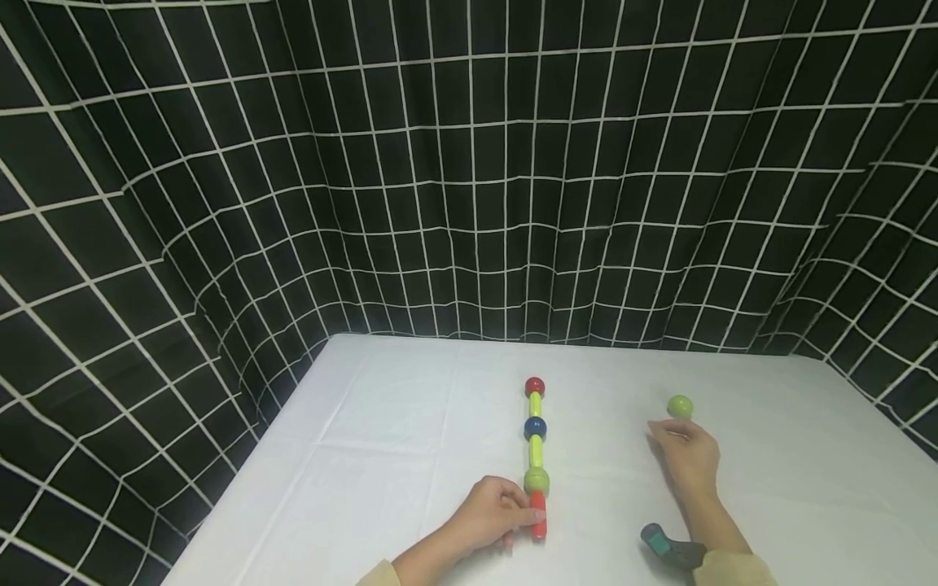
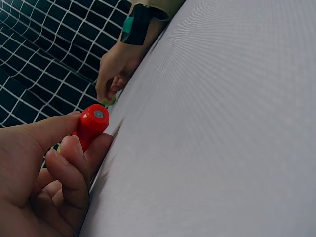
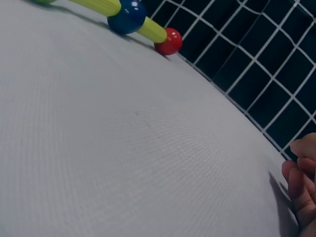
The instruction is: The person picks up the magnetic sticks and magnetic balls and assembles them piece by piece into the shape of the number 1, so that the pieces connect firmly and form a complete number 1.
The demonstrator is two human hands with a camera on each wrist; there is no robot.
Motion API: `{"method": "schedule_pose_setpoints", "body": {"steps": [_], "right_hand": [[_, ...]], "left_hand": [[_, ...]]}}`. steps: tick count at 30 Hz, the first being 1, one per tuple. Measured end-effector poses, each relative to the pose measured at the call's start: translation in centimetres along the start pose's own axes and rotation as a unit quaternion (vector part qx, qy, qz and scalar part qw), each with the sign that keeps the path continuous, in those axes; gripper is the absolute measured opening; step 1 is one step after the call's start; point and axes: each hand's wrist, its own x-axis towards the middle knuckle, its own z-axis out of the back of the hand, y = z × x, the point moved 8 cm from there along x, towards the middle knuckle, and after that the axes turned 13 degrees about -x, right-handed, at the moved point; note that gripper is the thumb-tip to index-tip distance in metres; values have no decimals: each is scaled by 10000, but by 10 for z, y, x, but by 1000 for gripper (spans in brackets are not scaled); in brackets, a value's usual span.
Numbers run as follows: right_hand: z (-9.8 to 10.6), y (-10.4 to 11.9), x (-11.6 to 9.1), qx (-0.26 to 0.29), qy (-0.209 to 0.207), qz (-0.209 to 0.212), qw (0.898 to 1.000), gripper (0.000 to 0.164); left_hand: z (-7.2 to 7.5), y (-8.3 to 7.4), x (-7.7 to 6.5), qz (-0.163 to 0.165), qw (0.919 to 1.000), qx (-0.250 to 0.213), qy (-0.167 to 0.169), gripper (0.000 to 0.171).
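Note:
A straight chain of magnetic building toy pieces lies on the table: a red ball [image 1: 535, 387], a yellow-green rod [image 1: 536, 404], a blue ball [image 1: 536, 427], another yellow-green rod [image 1: 536, 451], a green ball [image 1: 536, 481] and a red rod [image 1: 539, 529] at the near end. My left hand [image 1: 489, 514] pinches this red rod between thumb and fingers; the left wrist view shows the round metal disc in its end. Over on the right, my right hand [image 1: 687, 457] hovers low with loosely bent fingers, just in front of a loose green ball [image 1: 681, 406].
The white-covered table [image 1: 381, 431] is backed by a dark curtain [image 1: 440, 163] with a white grid, which also runs along both sides. A dark strap with a teal patch [image 1: 663, 544] sticks out from the right wrist.

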Motion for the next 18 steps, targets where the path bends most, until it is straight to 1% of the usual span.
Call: {"method": "schedule_pose_setpoints", "body": {"steps": [3,6,9,14,15,18], "right_hand": [[1,-1,2,82,-51,-79,9999,41],[3,-1,4,50,-172,-102,9998,42],[6,-5,8,43,-413,-193,9990,42],[17,-13,17,108,-929,-488,9944,47],[19,-13,19,121,-982,-520,9937,49],[21,-12,23,170,-1048,-431,9934,50]], "left_hand": [[0,-1,0,-5,10000,7,-27,21],[1,-1,-1,-4,10000,7,-68,21],[1,-1,-1,2,10000,6,-52,21],[0,0,-1,2,10000,13,-12,21],[0,0,-1,-5,10000,10,-4,21],[-1,-1,-1,-43,10000,28,13,21]]}}
